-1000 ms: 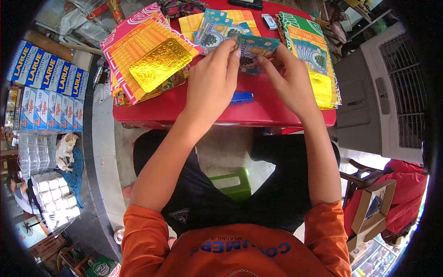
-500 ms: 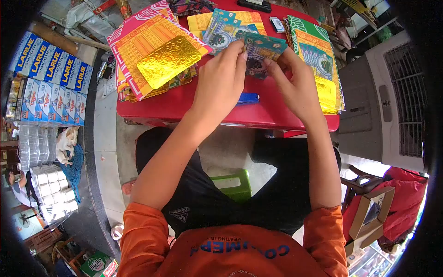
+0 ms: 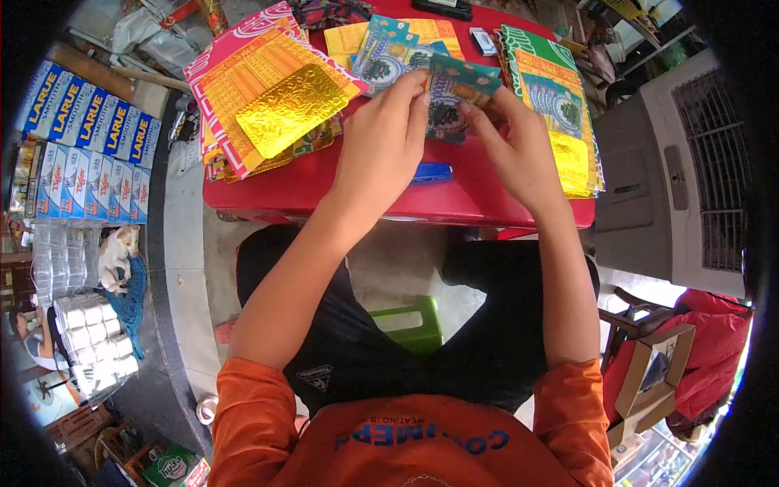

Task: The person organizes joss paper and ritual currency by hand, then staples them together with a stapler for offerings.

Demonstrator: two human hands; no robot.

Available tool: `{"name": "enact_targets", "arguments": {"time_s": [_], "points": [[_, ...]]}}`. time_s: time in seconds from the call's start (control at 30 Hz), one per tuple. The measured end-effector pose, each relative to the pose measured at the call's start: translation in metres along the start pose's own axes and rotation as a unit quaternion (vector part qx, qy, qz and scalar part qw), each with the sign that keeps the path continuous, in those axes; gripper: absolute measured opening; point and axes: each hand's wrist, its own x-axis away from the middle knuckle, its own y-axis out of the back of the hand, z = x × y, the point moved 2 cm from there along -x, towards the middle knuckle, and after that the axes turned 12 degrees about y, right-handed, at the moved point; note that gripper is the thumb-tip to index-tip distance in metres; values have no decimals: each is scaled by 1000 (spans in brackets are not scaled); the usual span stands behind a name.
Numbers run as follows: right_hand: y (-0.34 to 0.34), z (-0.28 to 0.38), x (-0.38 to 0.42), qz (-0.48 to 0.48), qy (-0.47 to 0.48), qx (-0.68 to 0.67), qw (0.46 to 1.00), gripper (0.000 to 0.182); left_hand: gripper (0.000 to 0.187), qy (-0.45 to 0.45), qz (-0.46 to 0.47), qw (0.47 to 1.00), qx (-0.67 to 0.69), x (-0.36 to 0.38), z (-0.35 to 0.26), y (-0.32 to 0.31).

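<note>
Between my two hands is a small fan of teal banknote-like papers [image 3: 448,99]. My left hand [image 3: 383,134] grips their left edge with its fingers closed. On the other side, my right hand [image 3: 519,142] pinches them, its thumb lying on the front. Just behind lie more teal notes [image 3: 381,61], spread over a yellow-orange printed sheet [image 3: 345,38]. A blue folded object [image 3: 432,172], perhaps a pocket knife or lighter, rests on the red table [image 3: 276,199] below my hands.
To the left is a stack of pink and orange printed paper with a gold foil sheet [image 3: 292,109] on top. At right sits a green-edged paper stack [image 3: 560,93] with notes and gold foil. Further out are beer cartons [image 3: 89,114], a dog [image 3: 118,258] and a grey cooler [image 3: 649,178].
The view has shifted slightly. Both hands stay on the teal notes, whose fan is angled a little differently, with slightly more of the front showing.
</note>
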Motion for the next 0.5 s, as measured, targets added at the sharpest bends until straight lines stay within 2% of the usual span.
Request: {"name": "enact_targets", "arguments": {"time_s": [0.03,0.1,0.13,0.2,0.27,0.4,0.47,0.5], "points": [[0,1,0,0,0,0,1000,24,23,0,-1,1000,15,-1,-1,1],[2,4,-2,-24,-8,-106,994,21,22,-1,-2,1000,30,-2,-6,4],[3,5,-3,-25,-7,-106,994,21,21,21,7,997,69,-1,-9,6],[5,7,-5,-41,-27,-188,981,18,21,43,16,993,109,-2,-9,6],[6,9,-7,-59,-31,-209,976,18,22,60,34,971,228,-2,-5,2],[12,13,-8,-80,-58,-263,960,18,27,83,61,958,266,-2,-16,8],[18,22,-8,-69,-82,-283,953,18,36,119,135,907,380,-3,-19,8],[21,25,-8,-57,-106,-302,946,18,36,118,134,908,380,-3,-21,10]]}}
